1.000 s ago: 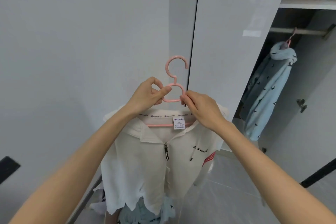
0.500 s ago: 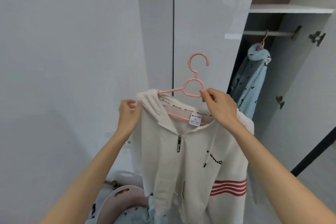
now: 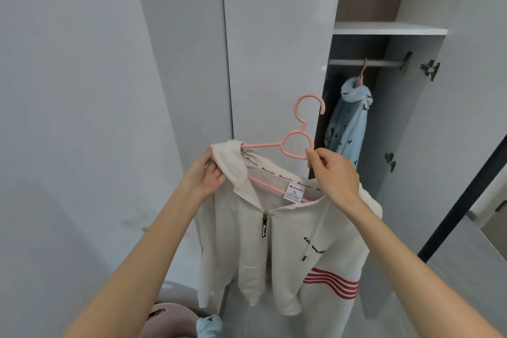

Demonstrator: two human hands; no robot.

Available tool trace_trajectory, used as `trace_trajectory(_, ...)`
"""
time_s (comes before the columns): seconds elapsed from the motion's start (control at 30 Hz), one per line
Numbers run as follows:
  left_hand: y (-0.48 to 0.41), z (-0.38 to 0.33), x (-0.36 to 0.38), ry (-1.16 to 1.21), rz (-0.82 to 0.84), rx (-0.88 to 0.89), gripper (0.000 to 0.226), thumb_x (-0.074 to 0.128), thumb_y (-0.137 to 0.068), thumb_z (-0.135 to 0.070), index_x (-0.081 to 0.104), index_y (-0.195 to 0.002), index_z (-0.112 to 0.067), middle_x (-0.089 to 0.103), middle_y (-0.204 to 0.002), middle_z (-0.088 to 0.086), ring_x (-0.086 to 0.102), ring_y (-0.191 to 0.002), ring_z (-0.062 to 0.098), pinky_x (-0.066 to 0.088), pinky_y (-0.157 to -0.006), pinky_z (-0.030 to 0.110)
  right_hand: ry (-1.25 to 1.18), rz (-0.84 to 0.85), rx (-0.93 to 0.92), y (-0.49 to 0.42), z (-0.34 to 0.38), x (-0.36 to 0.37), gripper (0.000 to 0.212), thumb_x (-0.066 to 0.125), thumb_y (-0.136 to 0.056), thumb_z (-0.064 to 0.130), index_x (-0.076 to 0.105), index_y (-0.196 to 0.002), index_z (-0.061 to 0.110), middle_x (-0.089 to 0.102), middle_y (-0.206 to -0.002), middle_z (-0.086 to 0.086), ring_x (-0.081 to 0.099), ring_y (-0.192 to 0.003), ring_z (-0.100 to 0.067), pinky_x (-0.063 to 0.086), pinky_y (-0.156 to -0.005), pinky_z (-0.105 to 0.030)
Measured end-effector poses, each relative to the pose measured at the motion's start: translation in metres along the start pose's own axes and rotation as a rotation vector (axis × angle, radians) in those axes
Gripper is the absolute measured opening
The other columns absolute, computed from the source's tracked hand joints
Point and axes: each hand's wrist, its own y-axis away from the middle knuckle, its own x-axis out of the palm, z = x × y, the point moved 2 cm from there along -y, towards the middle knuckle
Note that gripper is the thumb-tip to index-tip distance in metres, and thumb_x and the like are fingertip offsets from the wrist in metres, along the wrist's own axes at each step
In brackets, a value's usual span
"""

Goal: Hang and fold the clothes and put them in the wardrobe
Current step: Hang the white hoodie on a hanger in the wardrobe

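The right hand's fingers pinch the lower loop of the pink hanger, whose right arm is hidden behind that hand. The left hand's fingers curl round the shoulder of the white zip hoodie, held up on the hanger before the closed wardrobe door. The right forearm covers part of the chest script and the neck-tape lettering is too small to read, but the neck label shows "XL"; a pink laundry basket is cut off below, and a light blue garment hangs from the rail.
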Motion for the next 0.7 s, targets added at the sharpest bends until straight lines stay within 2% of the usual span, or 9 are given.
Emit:
trace_trajectory(0.07, -0.004, 0.006, 0.011, 0.150, -0.005, 0.011, 0.011, 0.054, -0.096, -0.018, 0.058, -0.093, -0.008, 0.070, -0.082, 0.005, 0.061, -0.104, 0.019, 0.049, -0.091, 0.034, 0.005, -0.018, 0.012, -0.003, -0.005, -0.007, 0.038, 0.043, -0.098, 0.041, 0.060, -0.071, 0.022, 0.057, -0.060, 0.001, 0.046, -0.055, -0.011, 0.033, -0.053, -0.025)
trace_trajectory(0.13, -0.010, 0.014, 0.020, 0.265, 0.005, 0.021, 0.009, 0.055, -0.095, -0.013, 0.057, -0.090, -0.006, 0.069, -0.086, 0.006, 0.059, -0.113, 0.019, 0.048, -0.094, 0.034, 0.005, -0.048, 0.033, -0.006, -0.011, -0.015, 0.038, 0.043, -0.098, 0.042, 0.061, -0.071, 0.021, 0.058, -0.062, 0.000, 0.046, -0.055, -0.011, 0.033, -0.054, -0.025)
trace_trajectory(0.23, -0.015, 0.019, 0.028, 0.381, 0.011, 0.066, 0.013, 0.051, -0.096, -0.012, 0.057, -0.086, -0.005, 0.064, -0.090, 0.003, 0.058, -0.112, 0.017, 0.046, -0.098, 0.038, -0.015, -0.104, 0.082, -0.013, -0.026, -0.029, 0.040, 0.043, -0.098, 0.044, 0.062, -0.073, 0.019, 0.056, -0.060, -0.001, 0.045, -0.055, -0.011, 0.034, -0.055, -0.025)
trace_trajectory(0.33, -0.015, 0.022, 0.031, 0.335, 0.009, 0.101, 0.019, 0.047, -0.099, -0.013, 0.056, -0.085, -0.006, 0.059, -0.084, 0.001, 0.061, -0.099, 0.017, 0.045, -0.099, 0.041, -0.019, -0.157, 0.138, -0.022, -0.042, -0.040, 0.042, 0.042, -0.097, 0.045, 0.062, -0.073, 0.017, 0.050, -0.056, 0.003, 0.046, -0.056, -0.015, 0.032, -0.055, -0.027)
trace_trajectory(0.43, -0.016, 0.035, 0.030, 0.249, -0.015, 0.065, 0.019, 0.043, -0.100, -0.009, 0.058, -0.089, -0.004, 0.058, -0.081, 0.003, 0.062, -0.082, 0.016, 0.045, -0.099, 0.038, -0.030, -0.183, 0.174, -0.028, -0.052, -0.045, 0.041, 0.043, -0.097, 0.043, 0.062, -0.073, 0.016, 0.048, -0.056, 0.004, 0.048, -0.060, -0.018, 0.032, -0.055, -0.027)
trace_trajectory(0.6, -0.019, 0.083, 0.006, 0.163, -0.139, -0.069, 0.018, 0.042, -0.098, 0.000, 0.057, -0.089, -0.001, 0.058, -0.083, 0.011, 0.058, -0.079, 0.019, 0.042, -0.102, 0.038, -0.026, -0.184, 0.179, -0.036, -0.055, -0.049, 0.044, 0.042, -0.097, 0.045, 0.062, -0.077, 0.012, 0.051, -0.059, 0.000, 0.049, -0.062, -0.019, 0.033, -0.057, -0.029)
trace_trajectory(0.7, -0.023, 0.116, -0.019, 0.118, -0.240, -0.147, 0.021, 0.040, -0.100, -0.002, 0.054, -0.085, 0.002, 0.065, -0.065, 0.017, 0.058, -0.076, 0.023, 0.037, -0.109, 0.038, -0.010, -0.183, 0.164, -0.043, -0.052, -0.052, 0.045, 0.042, -0.097, 0.046, 0.064, -0.079, 0.011, 0.057, -0.065, -0.004, 0.050, -0.063, -0.019, 0.033, -0.057, -0.029)
